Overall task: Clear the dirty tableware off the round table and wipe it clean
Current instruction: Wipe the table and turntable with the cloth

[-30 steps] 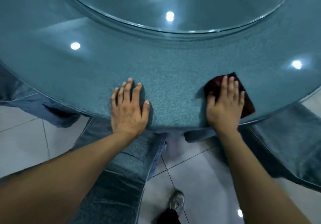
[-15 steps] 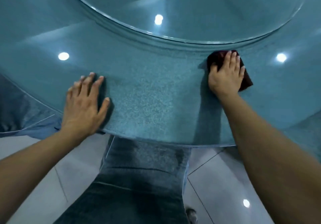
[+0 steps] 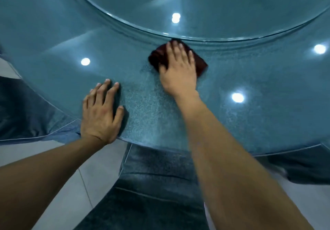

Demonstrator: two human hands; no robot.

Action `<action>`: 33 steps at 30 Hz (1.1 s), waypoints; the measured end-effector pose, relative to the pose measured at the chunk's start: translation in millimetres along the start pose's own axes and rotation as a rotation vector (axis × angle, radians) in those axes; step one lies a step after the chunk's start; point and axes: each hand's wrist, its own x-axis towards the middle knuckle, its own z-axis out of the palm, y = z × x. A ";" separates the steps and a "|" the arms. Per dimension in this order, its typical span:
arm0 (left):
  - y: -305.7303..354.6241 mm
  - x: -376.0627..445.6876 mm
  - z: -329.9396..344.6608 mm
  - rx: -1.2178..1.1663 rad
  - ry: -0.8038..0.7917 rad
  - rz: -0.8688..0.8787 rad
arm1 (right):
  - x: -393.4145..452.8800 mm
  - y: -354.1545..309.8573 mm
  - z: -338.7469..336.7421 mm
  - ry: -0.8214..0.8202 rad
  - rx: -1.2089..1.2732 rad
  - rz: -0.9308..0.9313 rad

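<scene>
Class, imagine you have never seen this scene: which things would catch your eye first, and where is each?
First, the dark red cloth under the right hand, pressed flat on the teal round table just short of the glass turntable's rim. Next, the left hand, spread flat near the table's close edge. Round light reflections dot the glossy surface.

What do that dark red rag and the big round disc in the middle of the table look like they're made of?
The dark red rag looks like soft folded cloth: matte, bunched under the right hand. The round disc looks like clear glass: a glossy surface mirroring ceiling lights, with a thin bright edge. It could be a clear plastic instead.
</scene>
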 end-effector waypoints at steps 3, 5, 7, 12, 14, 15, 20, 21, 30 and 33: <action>1.0 -0.1 -0.4 0.011 -0.011 0.001 | -32.7 87.4 -27.1 0.104 -0.029 0.221; 1.4 0.8 -2.1 0.012 -0.015 -0.005 | -51.5 136.2 -45.4 0.132 -0.044 0.334; 1.5 1.0 -1.8 0.020 -0.020 -0.010 | -59.7 157.2 -53.9 0.141 -0.056 0.448; 1.3 1.4 0.2 0.009 -0.024 -0.018 | -48.2 46.7 -13.2 0.134 -0.057 0.266; 0.8 0.5 0.3 0.006 -0.022 -0.024 | -48.4 -29.8 12.9 0.080 -0.045 0.053; 1.2 0.2 0.3 0.002 -0.017 -0.023 | -51.3 -60.0 21.8 0.058 -0.043 -0.026; -0.3 -0.6 0.3 -0.030 -0.014 -0.026 | -70.3 -50.3 12.8 -0.018 -0.048 -0.100; -0.6 -0.6 0.5 -0.040 -0.017 -0.025 | -76.7 -27.5 4.9 0.002 -0.060 -0.015; -4.2 -2.3 2.3 -0.057 -0.020 0.015 | -154.4 50.8 -29.1 0.147 -0.107 0.624; -5.0 -1.7 4.1 -0.062 -0.013 0.031 | -157.9 -44.9 6.3 0.126 -0.111 0.374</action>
